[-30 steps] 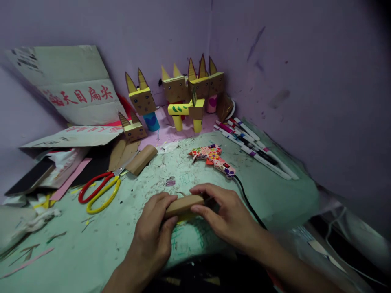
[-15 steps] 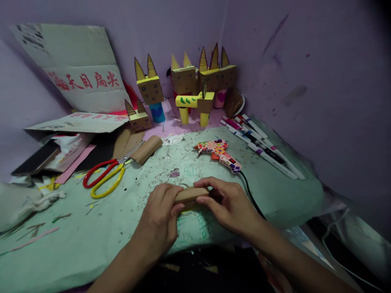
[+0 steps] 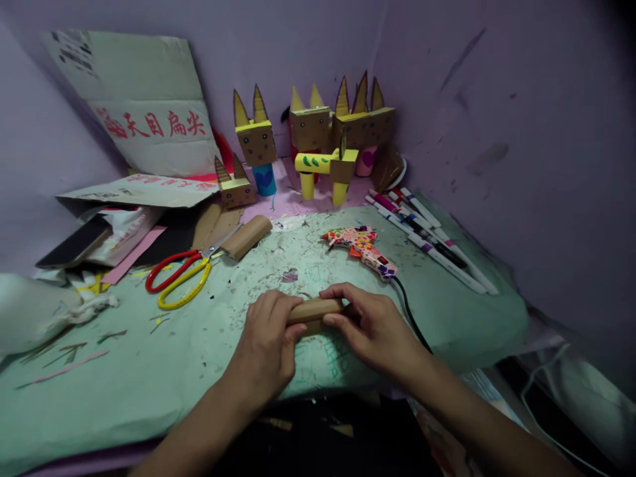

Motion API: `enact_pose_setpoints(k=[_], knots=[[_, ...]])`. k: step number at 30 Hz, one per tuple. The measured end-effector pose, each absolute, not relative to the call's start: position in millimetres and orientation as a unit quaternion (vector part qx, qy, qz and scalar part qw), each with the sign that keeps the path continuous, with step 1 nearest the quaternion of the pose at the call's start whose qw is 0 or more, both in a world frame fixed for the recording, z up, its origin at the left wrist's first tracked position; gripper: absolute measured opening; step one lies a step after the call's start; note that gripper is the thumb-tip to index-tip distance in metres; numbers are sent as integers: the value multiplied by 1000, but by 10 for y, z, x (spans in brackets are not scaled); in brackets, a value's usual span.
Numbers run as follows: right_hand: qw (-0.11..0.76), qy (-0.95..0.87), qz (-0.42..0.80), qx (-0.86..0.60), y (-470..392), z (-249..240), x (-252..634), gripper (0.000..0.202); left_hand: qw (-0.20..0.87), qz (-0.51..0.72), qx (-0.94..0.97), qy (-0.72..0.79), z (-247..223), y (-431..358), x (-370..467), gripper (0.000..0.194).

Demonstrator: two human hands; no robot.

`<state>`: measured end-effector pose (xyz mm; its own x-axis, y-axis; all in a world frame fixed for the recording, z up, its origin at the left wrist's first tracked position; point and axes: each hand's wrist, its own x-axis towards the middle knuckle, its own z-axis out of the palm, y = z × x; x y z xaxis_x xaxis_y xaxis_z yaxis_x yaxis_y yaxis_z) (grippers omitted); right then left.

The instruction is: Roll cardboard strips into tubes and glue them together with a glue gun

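Between my two hands, low over the front of the table, is a small folded piece of brown cardboard (image 3: 316,310). My left hand (image 3: 271,338) grips its left end, thumb on the near side and fingers over the top. At the right end my right hand (image 3: 372,328) pinches it between thumb and fingers. The ends of the cardboard are partly hidden by my fingers. Just beyond my right hand lies a flower-patterned glue gun (image 3: 362,248) with a black cord. Scissors (image 3: 183,278) with red and yellow handles rest to the left, by a brown cardboard tube (image 3: 246,236).
Several cardboard animal figures with pointed ears, one a yellow figure (image 3: 325,165), stand at the back. Capped markers (image 3: 437,245) lie at the right. A printed cardboard box piece (image 3: 149,119) leans on the wall. Scraps litter the green table cover (image 3: 163,371).
The camera view has shifted slightly, so the scene sits a little further right. My hands keep their hold on the cardboard, which appears tipped a little, showing more of its near side.
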<state>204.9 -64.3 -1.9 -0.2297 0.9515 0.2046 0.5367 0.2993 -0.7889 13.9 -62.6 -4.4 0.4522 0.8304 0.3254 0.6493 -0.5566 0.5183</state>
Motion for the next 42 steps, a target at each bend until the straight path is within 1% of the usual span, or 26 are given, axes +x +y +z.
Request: enact_pose_setpoints(k=[6, 15, 21, 25, 29, 34, 37, 40, 42], knots=[[318, -743, 281, -517, -637, 0, 2040, 17, 139, 275, 837, 453, -65, -633, 148, 20], [295, -750, 260, -531, -650, -1, 2023, 18, 137, 278, 832, 461, -52, -632, 150, 17], [292, -746, 260, -539, -656, 9, 2022, 20, 154, 281, 826, 464, -52, -636, 151, 18], [308, -733, 271, -543, -656, 13, 2009, 21, 177, 293, 818, 462, -68, -634, 141, 19], [360, -700, 302, -538, -665, -9, 1977, 22, 230, 320, 801, 451, -49, -606, 125, 21], [477, -610, 323, -544, -683, 15, 1996, 25, 341, 382, 719, 469, 9, -543, 98, 19], [534, -546, 325, -558, -663, 92, 2081, 28, 413, 439, 617, 506, 7, -487, 65, 17], [558, -510, 359, -547, -597, 183, 2148, 26, 491, 513, 480, 514, 16, -387, 18, 22], [564, -502, 391, -525, -523, 232, 2129, 25, 549, 548, 392, 496, 60, -298, -16, 19]])
